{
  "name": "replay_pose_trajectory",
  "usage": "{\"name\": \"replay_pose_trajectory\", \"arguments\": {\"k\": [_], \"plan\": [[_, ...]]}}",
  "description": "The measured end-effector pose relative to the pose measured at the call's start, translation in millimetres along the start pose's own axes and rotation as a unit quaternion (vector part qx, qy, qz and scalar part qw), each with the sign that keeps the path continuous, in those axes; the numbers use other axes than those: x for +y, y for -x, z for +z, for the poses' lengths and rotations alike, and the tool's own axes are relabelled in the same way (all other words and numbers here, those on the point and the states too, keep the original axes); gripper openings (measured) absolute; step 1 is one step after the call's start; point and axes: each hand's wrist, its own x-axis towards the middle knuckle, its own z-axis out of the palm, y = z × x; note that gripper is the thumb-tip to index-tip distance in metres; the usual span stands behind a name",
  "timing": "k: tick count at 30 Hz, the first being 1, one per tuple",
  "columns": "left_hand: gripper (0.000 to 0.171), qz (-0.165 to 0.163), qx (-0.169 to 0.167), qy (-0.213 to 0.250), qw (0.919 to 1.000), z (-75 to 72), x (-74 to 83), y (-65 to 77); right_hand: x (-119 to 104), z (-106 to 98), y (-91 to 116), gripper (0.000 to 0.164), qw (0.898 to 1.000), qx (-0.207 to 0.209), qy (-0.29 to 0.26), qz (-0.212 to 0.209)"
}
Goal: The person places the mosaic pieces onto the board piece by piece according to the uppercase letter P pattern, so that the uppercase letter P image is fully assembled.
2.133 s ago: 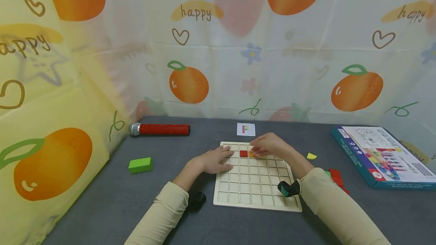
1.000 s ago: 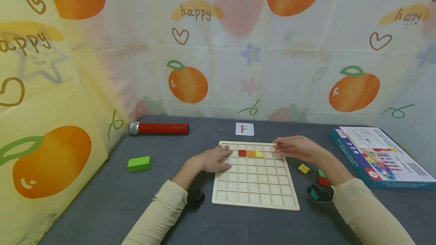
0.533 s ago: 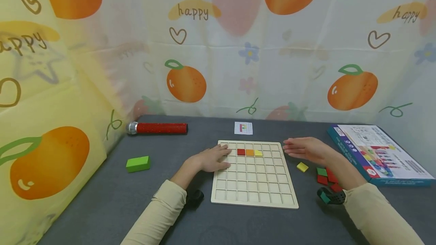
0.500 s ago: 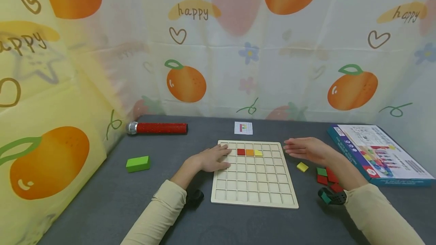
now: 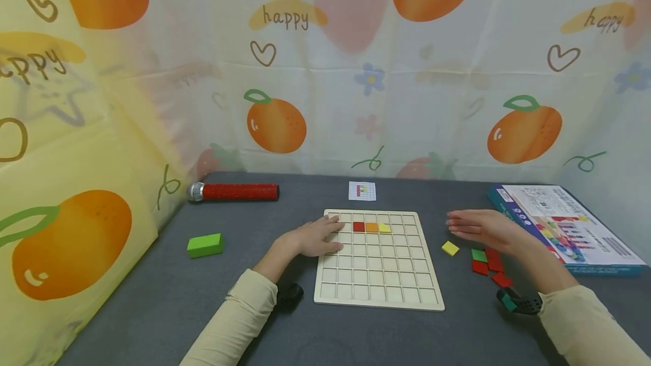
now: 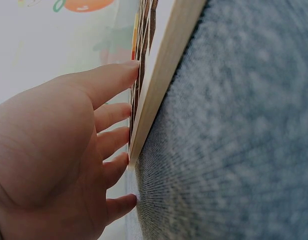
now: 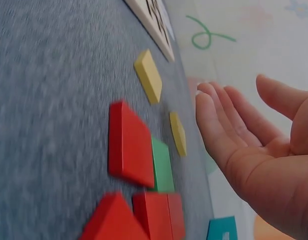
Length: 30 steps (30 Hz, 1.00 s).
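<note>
A pale wooden grid board [image 5: 378,275] lies on the table. My left hand [image 5: 314,238] rests on its left edge with fingers spread; in the left wrist view the thumb [image 6: 111,82] touches the grid. In one upper row sit a red tile [image 5: 359,227], an orange tile [image 5: 372,227] and a yellow tile [image 5: 385,228], side by side. My right hand [image 5: 488,229] hovers right of the board, fingers straight and holding nothing. Near it lie a loose yellow tile [image 5: 450,248], a green tile [image 5: 479,255] and several red tiles [image 5: 502,279]. Another yellow piece [image 7: 177,134] shows in the right wrist view.
Behind the board lies a small pattern card [image 5: 362,191]. A red microphone [image 5: 239,191] is at the back left, with a green block [image 5: 205,245] in front of it. A flat game box [image 5: 569,230] lies at the right. A printed cloth hangs behind the table.
My right hand has left the board and moved right, past its edge. The yellow tile beside the orange one and the loose tiles are uncovered. My left hand has stayed put.
</note>
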Motion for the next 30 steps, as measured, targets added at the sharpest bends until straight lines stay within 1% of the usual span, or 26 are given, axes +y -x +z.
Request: {"name": "replay_pose_trajectory", "arguments": {"k": [7,14,20,23,30], "plan": [[0.060,0.003,0.004,0.005,1.0000,0.5,-1.1,-0.3,5.6,-13.8,10.5,0.055,1.000,0.011,0.006,0.014],[0.060,-0.001,0.005,0.002,1.0000,0.7,-1.2,-1.2,10.9,-24.0,19.4,0.060,0.998,0.028,0.051,0.019],[0.060,-0.002,0.004,0.001,1.0000,0.3,-0.7,-1.2,16.4,-29.8,28.0,0.054,0.997,0.024,0.077,0.016],[0.060,-0.001,0.005,0.002,1.0000,0.7,-0.7,-1.3,19.3,-31.3,31.2,0.054,0.996,0.024,0.080,0.019],[0.060,-0.005,0.003,0.004,1.0000,0.9,-0.9,-1.4,22.8,-35.7,41.0,0.057,0.997,0.023,0.070,0.008]]}}
